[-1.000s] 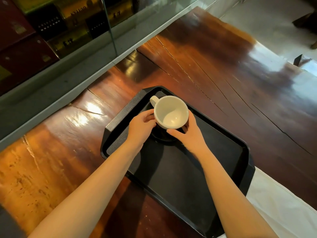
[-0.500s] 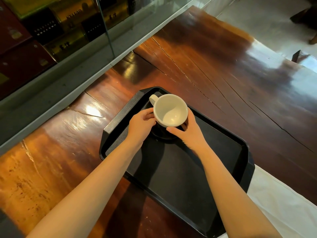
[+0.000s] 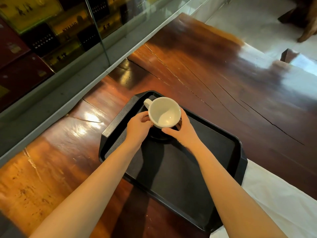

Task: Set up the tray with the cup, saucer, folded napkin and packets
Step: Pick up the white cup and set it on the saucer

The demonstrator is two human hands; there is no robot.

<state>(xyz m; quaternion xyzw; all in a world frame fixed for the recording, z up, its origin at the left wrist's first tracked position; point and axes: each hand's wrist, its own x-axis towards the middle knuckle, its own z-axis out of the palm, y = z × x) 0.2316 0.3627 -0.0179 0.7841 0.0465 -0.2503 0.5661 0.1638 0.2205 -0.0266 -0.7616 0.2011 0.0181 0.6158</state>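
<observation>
My left hand and right hand both cup the white cup, which has barely shifted over the last second, resting on the dark saucer at the black tray's far-left corner. Napkin and packets remain, I judge.

Behind the glass in the upper left of the frame stand stacked boxes in yellow, black and dark red. One amber-yellow box carries dark capital lettering near its top, but it is blurred and seen through reflections, so the word cannot be made out for certain. Rows of small pale marks on the black boxes are too small to read. Nothing else in view bears legible text, numbers or signs.
</observation>
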